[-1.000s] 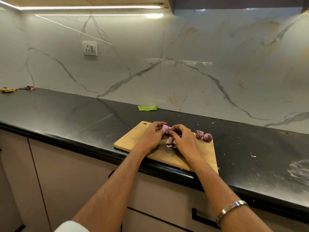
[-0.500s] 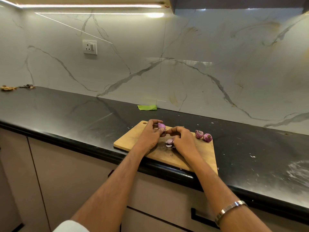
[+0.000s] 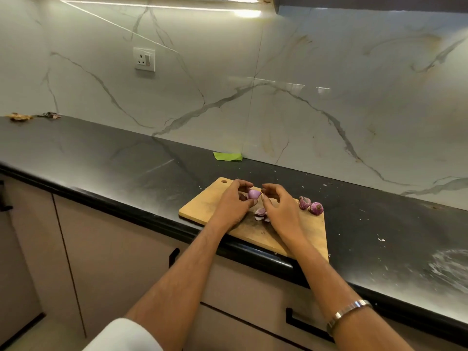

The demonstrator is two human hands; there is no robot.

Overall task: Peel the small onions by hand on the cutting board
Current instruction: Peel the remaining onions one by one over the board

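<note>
Wooden board (image 3: pixel 215 203); onion (image 3: pixel 254 194) in left fingers (image 3: pixel 244 184)

Peeled onion (image 3: pixel 254 194): small, smooth, pale purple, glossy, held above the cutting board (image 3: pixel 207 203) near its far edge. Two unpeeled onions (image 3: pixel 310 205) sit on the board's far right corner, touching each other, dark reddish-purple skins on, the right one with its cut end toward the camera. Loose skins (image 3: pixel 260 214) lie in a small pile mid-board, purple and white. Board is light wood, rectangular, hanging hole at far left corner, set at the counter's front edge.
</note>
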